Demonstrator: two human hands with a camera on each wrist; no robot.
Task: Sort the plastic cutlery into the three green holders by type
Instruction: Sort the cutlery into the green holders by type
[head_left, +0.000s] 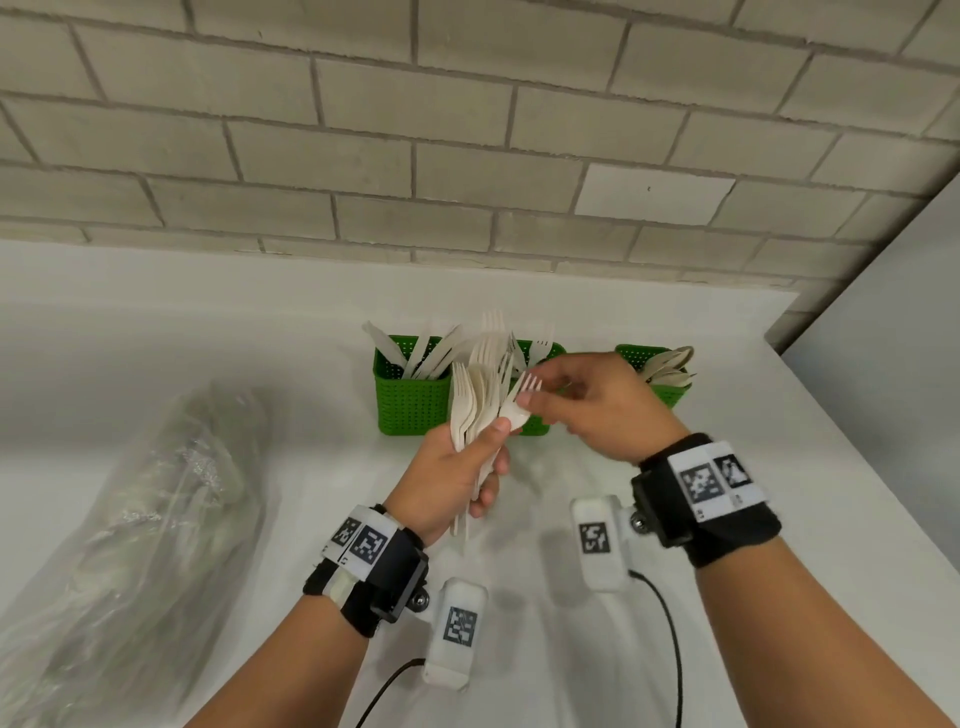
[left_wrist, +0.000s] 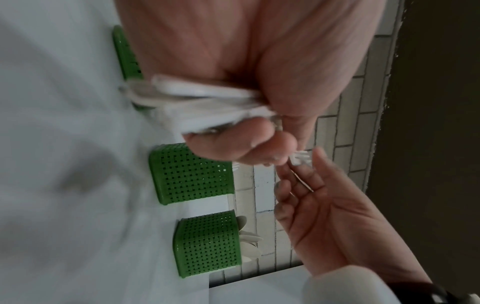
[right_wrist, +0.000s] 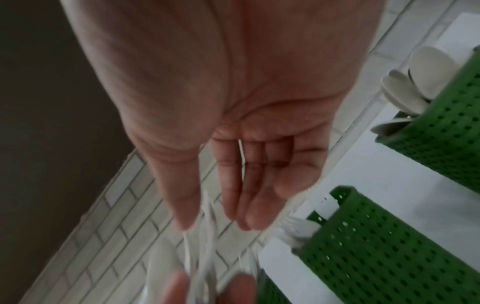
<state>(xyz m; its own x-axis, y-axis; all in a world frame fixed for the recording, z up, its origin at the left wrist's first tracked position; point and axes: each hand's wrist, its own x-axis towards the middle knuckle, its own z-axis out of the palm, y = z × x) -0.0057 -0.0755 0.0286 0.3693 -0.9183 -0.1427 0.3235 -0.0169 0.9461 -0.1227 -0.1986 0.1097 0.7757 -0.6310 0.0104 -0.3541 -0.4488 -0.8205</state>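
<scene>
Three green holders stand in a row at the back of the white table (head_left: 260, 364). The left holder (head_left: 410, 400) has knives, the middle holder (head_left: 543, 351) has forks and is partly hidden by my hands, and the right holder (head_left: 670, 395) has spoons (right_wrist: 405, 90). My left hand (head_left: 496, 441) grips a fanned bundle of white forks (head_left: 475, 395) upright in front of the middle holder. My right hand (head_left: 535, 395) pinches the head of one fork (head_left: 517, 405) at the bundle's right edge, thumb in front and fingers behind the tines (left_wrist: 301, 158).
A crumpled clear plastic bag (head_left: 135, 545) lies on the table's left side. A brick wall (head_left: 467, 156) rises just behind the holders. The table's right edge (head_left: 857, 467) runs diagonally past my right wrist.
</scene>
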